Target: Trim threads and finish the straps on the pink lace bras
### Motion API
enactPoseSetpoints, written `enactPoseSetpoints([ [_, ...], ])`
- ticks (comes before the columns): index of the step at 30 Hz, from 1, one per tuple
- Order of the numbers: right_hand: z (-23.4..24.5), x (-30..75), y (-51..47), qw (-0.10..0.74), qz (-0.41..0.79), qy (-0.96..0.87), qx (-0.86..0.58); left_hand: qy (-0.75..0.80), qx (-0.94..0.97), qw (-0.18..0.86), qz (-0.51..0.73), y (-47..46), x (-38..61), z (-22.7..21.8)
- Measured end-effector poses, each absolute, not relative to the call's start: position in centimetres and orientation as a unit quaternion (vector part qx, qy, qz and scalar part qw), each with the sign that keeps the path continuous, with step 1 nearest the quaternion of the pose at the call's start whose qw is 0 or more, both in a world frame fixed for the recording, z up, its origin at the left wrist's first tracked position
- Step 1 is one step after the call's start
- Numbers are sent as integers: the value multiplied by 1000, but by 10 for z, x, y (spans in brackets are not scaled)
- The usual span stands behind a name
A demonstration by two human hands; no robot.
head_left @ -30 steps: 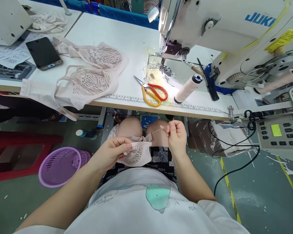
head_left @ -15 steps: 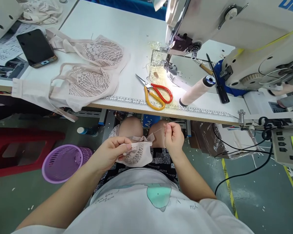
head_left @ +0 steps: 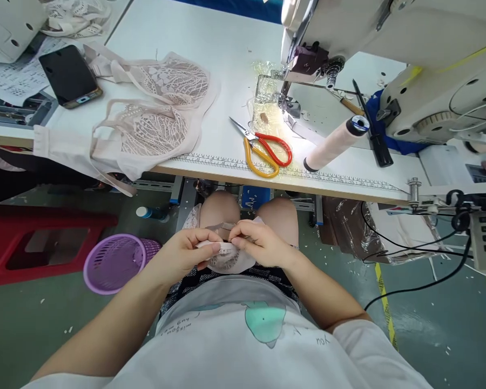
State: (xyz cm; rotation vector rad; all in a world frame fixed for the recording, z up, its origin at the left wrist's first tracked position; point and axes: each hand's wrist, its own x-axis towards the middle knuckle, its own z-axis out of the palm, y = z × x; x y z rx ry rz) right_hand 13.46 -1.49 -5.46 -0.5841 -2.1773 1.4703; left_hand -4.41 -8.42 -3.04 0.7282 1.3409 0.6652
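Observation:
Over my lap I hold a pale pink lace bra piece (head_left: pixel 227 263), its lace cup hanging below my fingers. My left hand (head_left: pixel 196 249) pinches its upper edge between thumb and fingers. Close beside it, my right hand (head_left: pixel 260 243) is closed at the same edge, thumb against fingertips. Whether a thread is also between the right fingers cannot be made out. On the table above lies another bra (head_left: pixel 157 132) with lace cups, one strap drooping over the front edge. Scissors (head_left: pixel 263 148) with one red and one yellow handle lie near that edge.
A sewing machine (head_left: pixel 348 32) stands at the right, with a pink thread spool (head_left: pixel 336 145) and a black-handled tool (head_left: pixel 375 135) nearby. A phone (head_left: pixel 71 76) lies at the left. Below are a purple basket (head_left: pixel 113 265), a red stool (head_left: pixel 44 243) and black cables (head_left: pixel 421 294).
My right hand, which was apart at the right pulling a thin thread, has moved left to the bra piece beside my left hand. The view has shifted slightly.

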Motion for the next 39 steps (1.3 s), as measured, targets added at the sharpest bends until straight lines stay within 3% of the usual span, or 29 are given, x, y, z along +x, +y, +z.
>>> enactPoseSetpoints([
  [13, -58, 144, -16, 158, 645, -707, -242, 600, 405, 654, 219, -92, -42, -30],
  [39, -57, 146, -8, 146, 593, -785, -103, 569, 442, 667, 190, -91, -44, -22],
])
